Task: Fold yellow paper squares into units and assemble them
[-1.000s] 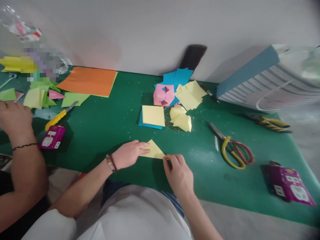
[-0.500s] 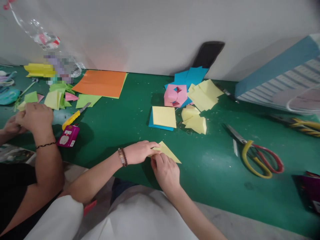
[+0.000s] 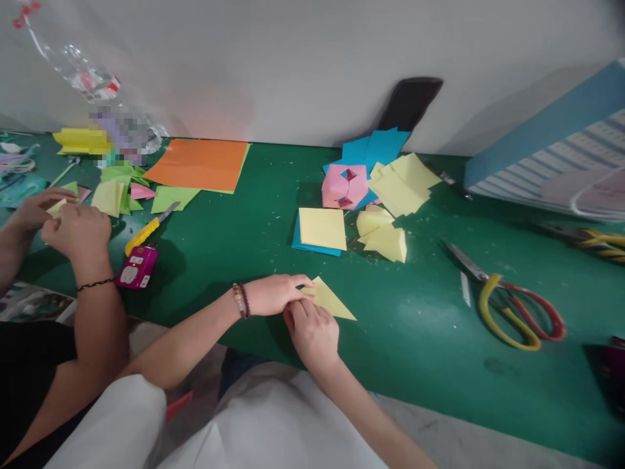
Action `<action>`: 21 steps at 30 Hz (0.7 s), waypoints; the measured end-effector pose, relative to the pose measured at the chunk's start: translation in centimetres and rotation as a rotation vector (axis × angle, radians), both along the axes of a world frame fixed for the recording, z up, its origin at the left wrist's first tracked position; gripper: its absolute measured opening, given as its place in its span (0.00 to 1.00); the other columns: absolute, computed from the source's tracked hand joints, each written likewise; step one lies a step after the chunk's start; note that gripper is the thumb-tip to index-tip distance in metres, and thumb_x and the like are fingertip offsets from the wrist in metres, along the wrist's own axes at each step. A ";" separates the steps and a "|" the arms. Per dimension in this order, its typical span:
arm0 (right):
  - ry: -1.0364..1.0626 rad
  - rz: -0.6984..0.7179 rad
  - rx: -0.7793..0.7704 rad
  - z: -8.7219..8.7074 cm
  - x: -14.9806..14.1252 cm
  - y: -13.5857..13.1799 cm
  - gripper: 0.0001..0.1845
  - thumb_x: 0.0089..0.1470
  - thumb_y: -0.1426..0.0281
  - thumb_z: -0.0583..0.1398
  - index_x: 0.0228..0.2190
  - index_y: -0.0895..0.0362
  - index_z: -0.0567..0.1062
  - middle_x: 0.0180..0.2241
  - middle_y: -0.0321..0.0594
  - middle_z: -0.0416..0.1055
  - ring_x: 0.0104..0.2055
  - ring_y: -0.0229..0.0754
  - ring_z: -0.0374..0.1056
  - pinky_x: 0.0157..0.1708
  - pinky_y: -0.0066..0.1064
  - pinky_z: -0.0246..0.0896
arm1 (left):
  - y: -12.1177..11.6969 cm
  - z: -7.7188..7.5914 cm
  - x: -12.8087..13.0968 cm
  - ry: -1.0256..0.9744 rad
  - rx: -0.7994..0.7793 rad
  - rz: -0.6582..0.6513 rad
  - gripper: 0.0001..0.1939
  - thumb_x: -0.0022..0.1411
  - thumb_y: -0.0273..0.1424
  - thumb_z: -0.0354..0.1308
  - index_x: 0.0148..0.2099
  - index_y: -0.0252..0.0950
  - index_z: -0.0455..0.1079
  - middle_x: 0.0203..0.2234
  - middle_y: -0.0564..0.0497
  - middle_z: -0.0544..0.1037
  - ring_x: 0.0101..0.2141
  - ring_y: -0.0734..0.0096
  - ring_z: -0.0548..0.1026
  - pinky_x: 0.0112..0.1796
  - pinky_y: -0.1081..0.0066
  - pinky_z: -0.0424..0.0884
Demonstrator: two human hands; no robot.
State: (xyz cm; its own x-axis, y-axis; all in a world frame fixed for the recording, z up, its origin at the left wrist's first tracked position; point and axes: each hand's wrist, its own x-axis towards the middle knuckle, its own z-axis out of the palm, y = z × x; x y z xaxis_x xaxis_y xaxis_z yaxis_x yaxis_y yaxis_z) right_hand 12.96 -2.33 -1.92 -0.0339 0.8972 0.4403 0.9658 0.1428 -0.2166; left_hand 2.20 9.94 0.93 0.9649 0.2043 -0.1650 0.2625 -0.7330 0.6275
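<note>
Hands: The person's left hand (image 3: 276, 294) and right hand (image 3: 311, 333) are together, the right pressed up against the left's fingertips. The left's fingers lie on the paper; the right's contact with it is hidden, so how firm the hold is seems impossible to tell from this view.

Paper: A folded yellow paper triangle (image 3: 331, 301) pokes out to the right of the hands, its point aimed right, over a green cutting mat (image 3: 420, 319).

Change: The hands have closed up since the earlier views, where a gap showed between them.

Nearby: A yellow sheet on blue paper (image 3: 322, 228) and loose yellow folded pieces (image 3: 381, 236) lie ahead, beside a pink paper model (image 3: 344, 185). Red-and-yellow-handled scissors (image 3: 508, 312) lie to the right.

Co-worker: At far left, a co-worker's hands (image 3: 75, 229) hold a small pale paper piece (image 3: 56, 208), near a yellow utility knife (image 3: 146, 231).
</note>
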 end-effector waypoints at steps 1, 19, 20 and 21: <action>0.011 0.004 -0.001 0.0 -0.1 0.0 0.16 0.63 0.72 0.53 0.23 0.56 0.69 0.20 0.36 0.64 0.23 0.36 0.59 0.26 0.31 0.47 | 0.0 0.0 0.0 0.000 -0.003 0.003 0.21 0.65 0.20 0.48 0.56 0.39 0.69 0.60 0.47 0.65 0.54 0.65 0.70 0.54 0.67 0.66; 0.164 -0.099 -0.081 1.0 9.8 -4.2 0.11 0.59 0.63 0.57 0.30 0.55 0.74 0.35 0.44 0.71 0.36 0.44 0.64 0.37 0.36 0.60 | -2.0 1.3 0.1 -0.114 0.020 0.190 0.19 0.62 0.28 0.59 0.56 0.42 0.69 0.56 0.50 0.72 0.56 0.66 0.70 0.55 0.66 0.67; 0.178 -0.101 -0.077 1.0 9.4 -4.3 0.10 0.59 0.64 0.57 0.29 0.55 0.74 0.35 0.43 0.71 0.36 0.43 0.64 0.37 0.36 0.60 | -2.4 1.4 0.1 -0.124 0.033 0.211 0.21 0.61 0.30 0.61 0.57 0.42 0.68 0.57 0.50 0.70 0.56 0.65 0.69 0.55 0.66 0.67; 0.187 -0.103 -0.076 0.9 9.0 -4.4 0.10 0.59 0.65 0.57 0.29 0.55 0.73 0.34 0.43 0.70 0.36 0.43 0.63 0.36 0.35 0.59 | -2.8 1.5 0.1 -0.135 0.048 0.242 0.23 0.60 0.31 0.62 0.57 0.43 0.67 0.58 0.49 0.69 0.56 0.64 0.69 0.55 0.65 0.68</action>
